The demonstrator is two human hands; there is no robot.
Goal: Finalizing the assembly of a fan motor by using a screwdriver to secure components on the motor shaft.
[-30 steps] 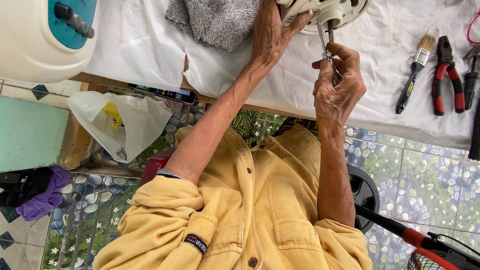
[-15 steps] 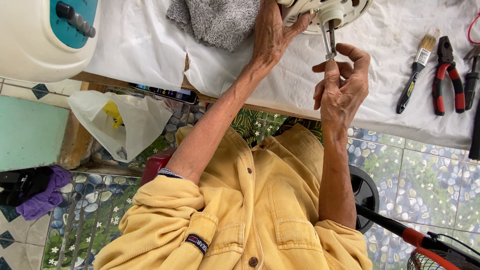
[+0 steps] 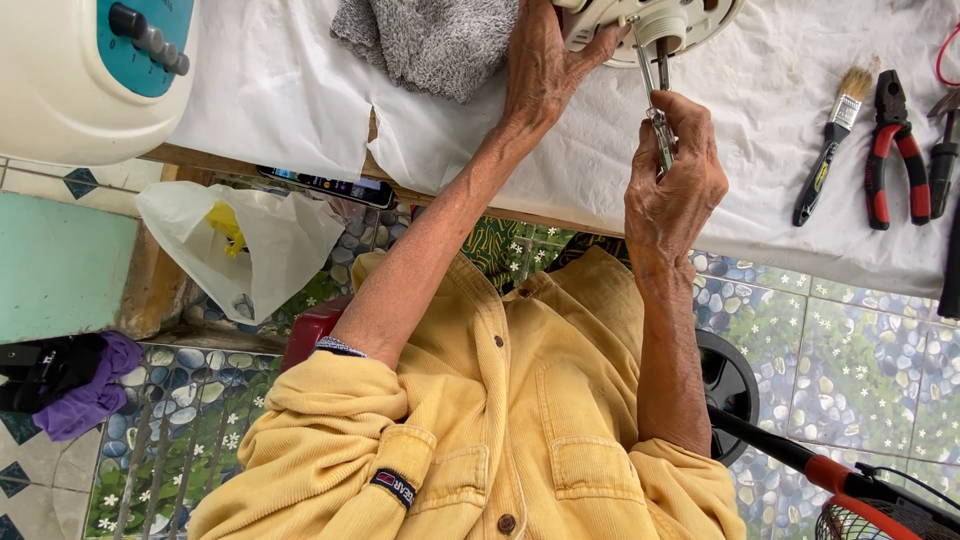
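You wear a mustard-yellow button-up shirt (image 3: 500, 430), its sleeves rolled above your elbows, a small dark label on one pocket.

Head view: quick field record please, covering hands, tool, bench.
left hand: laid on white round housing; fingertips cut off by the frame
right hand: grip closed on thin screwdriver, tip up at the housing's hub
bench cover: white sheet
on sheet: grey towel, paintbrush, red-handled pliers
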